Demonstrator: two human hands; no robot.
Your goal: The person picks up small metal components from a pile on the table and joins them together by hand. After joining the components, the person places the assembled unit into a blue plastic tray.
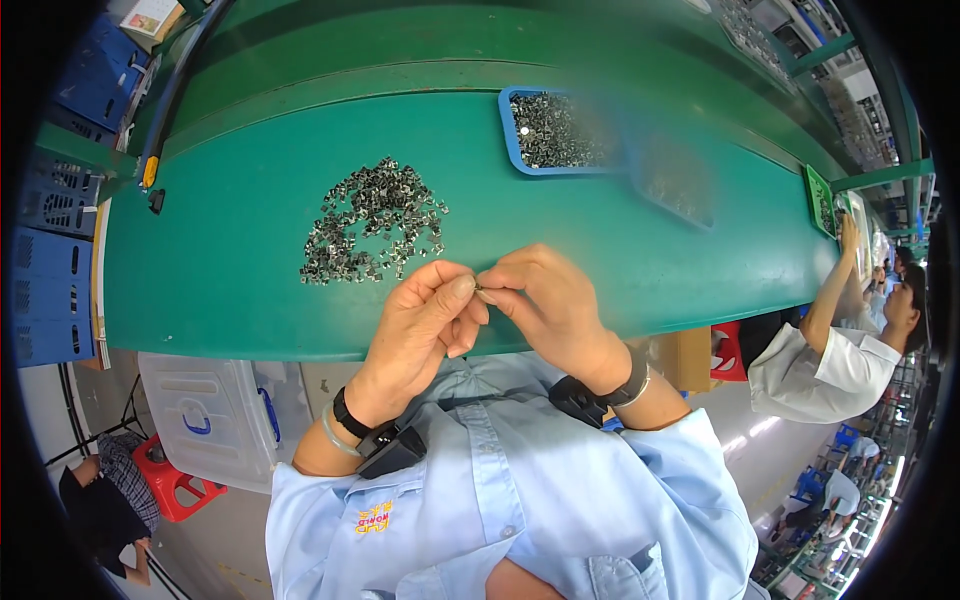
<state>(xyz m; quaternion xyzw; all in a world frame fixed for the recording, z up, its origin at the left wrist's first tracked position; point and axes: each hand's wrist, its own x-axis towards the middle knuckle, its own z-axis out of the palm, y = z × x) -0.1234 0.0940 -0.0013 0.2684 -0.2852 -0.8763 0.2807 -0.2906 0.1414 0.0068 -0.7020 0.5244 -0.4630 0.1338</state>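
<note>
My left hand (pixel 428 308) and my right hand (pixel 543 300) meet fingertip to fingertip over the near edge of the green table. Both are closed in a pinch around one tiny dark part (pixel 478 288), mostly hidden by the fingertips, so its kind does not show. Just beyond my left hand lies a loose pile of small black and silver square parts (pixel 385 205), spread flat on the table. Farther back, a blue tray (pixel 513 150) holds many similar small parts; its right side is blurred.
A second bluish tray (pixel 690 212), very blurred, sits beside the first. At the right end a co-worker (pixel 820 375) reaches toward a green tray (pixel 820 200). Blue crates (pixel 50 300) stand at the left, a yellow-handled tool (pixel 150 172) nearby. Below is a lidded clear box (pixel 205 400).
</note>
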